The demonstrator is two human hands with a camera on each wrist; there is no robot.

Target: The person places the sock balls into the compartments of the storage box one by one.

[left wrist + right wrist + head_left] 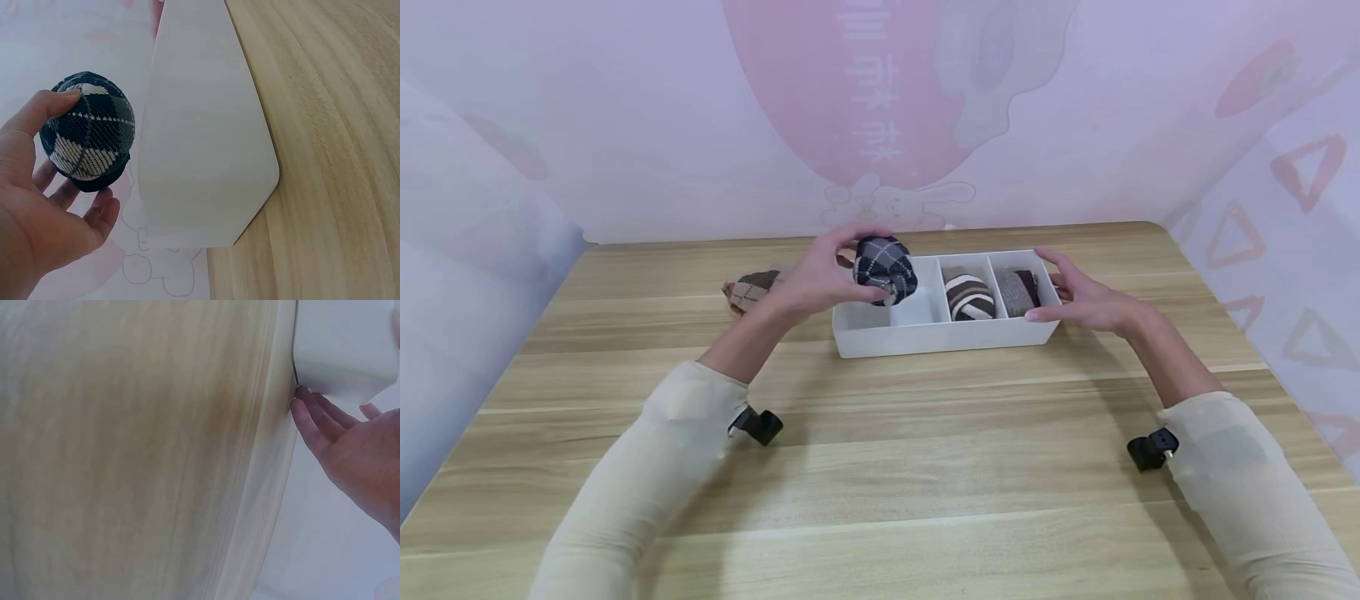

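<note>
I have the left hand (820, 279) curled round a rolled dark plaid sock bundle (885, 268), thumb on top and fingers underneath, held just above the left end of the white divider tray (925, 335). The open compartment sits directly beneath the bundle, toward six o'clock from it. The tray's long axis runs nine to three across the worktop (880, 467); the bundle is nearly round, with no clear long axis or pointing end. My right hand (1086, 300) has its fingers straight, resting against the tray's three o'clock end. A striped roll (968, 297) and a grey roll (1017, 292) fill the right compartments; a tan argyle sock (748, 289) lies at nine o'clock, behind my left wrist.
</note>
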